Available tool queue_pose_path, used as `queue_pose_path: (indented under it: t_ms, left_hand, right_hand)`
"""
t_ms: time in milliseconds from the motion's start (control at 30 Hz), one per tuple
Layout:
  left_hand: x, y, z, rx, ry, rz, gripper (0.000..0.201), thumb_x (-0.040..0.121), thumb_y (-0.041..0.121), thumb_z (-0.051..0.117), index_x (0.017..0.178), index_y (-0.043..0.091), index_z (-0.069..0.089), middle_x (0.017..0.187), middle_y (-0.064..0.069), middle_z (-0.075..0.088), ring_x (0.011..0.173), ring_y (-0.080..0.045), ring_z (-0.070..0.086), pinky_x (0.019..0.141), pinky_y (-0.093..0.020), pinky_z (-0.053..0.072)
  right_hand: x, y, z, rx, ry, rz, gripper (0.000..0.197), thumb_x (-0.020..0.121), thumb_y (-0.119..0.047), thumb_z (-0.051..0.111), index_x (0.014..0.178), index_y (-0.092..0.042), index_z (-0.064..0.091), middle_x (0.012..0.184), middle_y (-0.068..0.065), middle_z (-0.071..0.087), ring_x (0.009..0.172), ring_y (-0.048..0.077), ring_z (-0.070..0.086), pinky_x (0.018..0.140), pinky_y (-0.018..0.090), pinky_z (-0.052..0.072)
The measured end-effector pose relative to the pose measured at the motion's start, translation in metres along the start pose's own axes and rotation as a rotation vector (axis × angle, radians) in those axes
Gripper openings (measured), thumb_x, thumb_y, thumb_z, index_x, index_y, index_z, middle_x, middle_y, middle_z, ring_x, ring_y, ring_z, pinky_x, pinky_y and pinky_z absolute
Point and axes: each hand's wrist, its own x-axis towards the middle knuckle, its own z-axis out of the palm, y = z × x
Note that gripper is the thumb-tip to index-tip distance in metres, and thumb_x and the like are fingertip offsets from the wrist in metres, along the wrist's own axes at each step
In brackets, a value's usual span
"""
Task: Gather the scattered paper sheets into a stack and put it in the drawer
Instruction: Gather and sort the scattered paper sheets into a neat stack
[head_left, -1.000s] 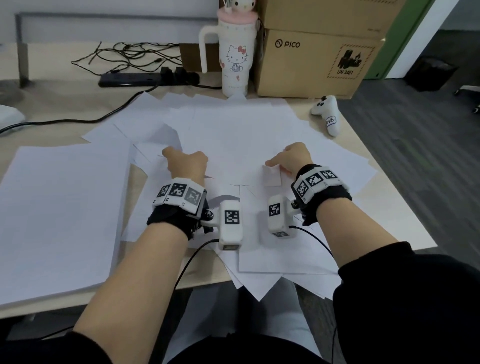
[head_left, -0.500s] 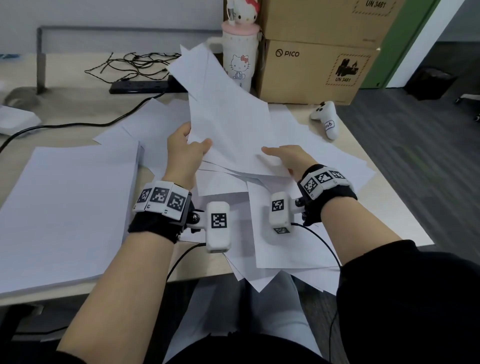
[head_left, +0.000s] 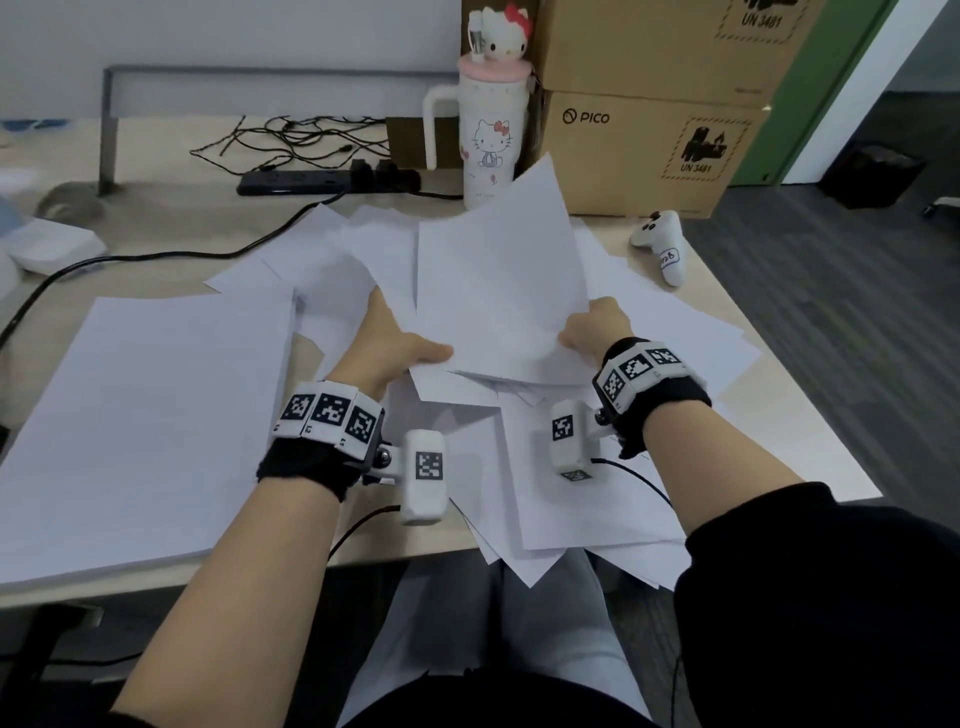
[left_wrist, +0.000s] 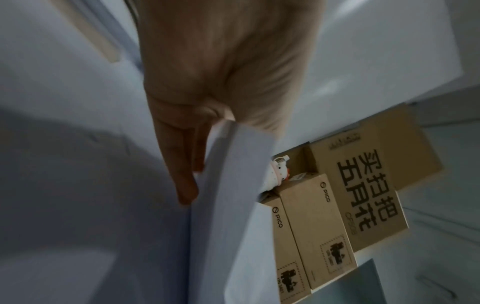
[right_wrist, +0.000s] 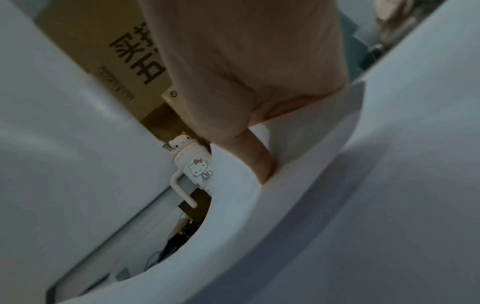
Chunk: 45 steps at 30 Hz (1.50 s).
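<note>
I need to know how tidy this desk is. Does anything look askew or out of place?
Yes. The loose sheets lie fanned at odd angles, and some corners hang over the desk's near edge. The left hand and right hand hold a raised, uneven bundle. The stack at left lies square.

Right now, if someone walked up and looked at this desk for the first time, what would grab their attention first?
Probably the bundle of white paper sheets raised at mid-desk, held by the left hand on one side and the right hand on the other, above more loose sheets spread underneath. Next, the Hello Kitty tumbler at the back, beside the stacked PICO cardboard boxes, and the neat paper stack on the left.
</note>
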Motion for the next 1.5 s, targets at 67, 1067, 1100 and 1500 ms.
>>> queue_pose_path:
  t_ms: [67,1067,1100,1500]
  left_hand:
    - [0.002,-0.006,-0.002,-0.045,0.11,-0.064,0.082,0.078,-0.003,0.072,0.142,0.008,0.022,0.134,-0.007,0.05,0.119,-0.024,0.053,0.102,-0.043,0.045]
    - [0.014,0.003,0.004,-0.008,0.286,0.124,0.011,0.09,0.017,0.065,0.096,0.007,0.066,0.136,-0.002,0.043,0.112,-0.013,0.051,0.096,-0.026,0.043]
    - [0.014,0.005,0.002,0.025,0.338,0.171,0.017,0.089,0.019,0.066,0.105,0.012,0.063,0.142,0.001,0.037,0.121,-0.011,0.044,0.099,-0.024,0.041]
    - [-0.023,0.029,-0.035,-0.163,0.267,0.442,0.017,0.095,0.007,0.056,0.099,0.019,0.067,0.095,0.013,0.069,0.091,-0.002,0.065,0.088,-0.019,0.05]
  right_hand:
    - [-0.002,0.0,-0.002,-0.106,-0.036,0.009,0.026,0.089,-0.003,0.046,0.114,0.003,0.049,0.105,0.016,0.054,0.095,0.03,0.053,0.074,0.029,0.04]
    - [0.004,-0.005,-0.002,0.206,-0.111,0.025,0.012,0.085,-0.01,0.062,0.094,-0.005,0.056,0.088,0.01,0.051,0.079,0.023,0.051,0.064,0.025,0.036]
    - [0.003,-0.006,0.0,0.274,-0.099,0.023,0.013,0.084,-0.012,0.065,0.087,-0.01,0.052,0.081,0.006,0.046,0.072,0.02,0.046,0.059,0.025,0.033]
    - [-0.001,-0.023,-0.003,0.683,-0.079,-0.154,0.088,0.08,-0.042,0.072,0.149,-0.015,0.024,0.153,0.005,0.027,0.137,0.015,0.032,0.113,0.037,0.029]
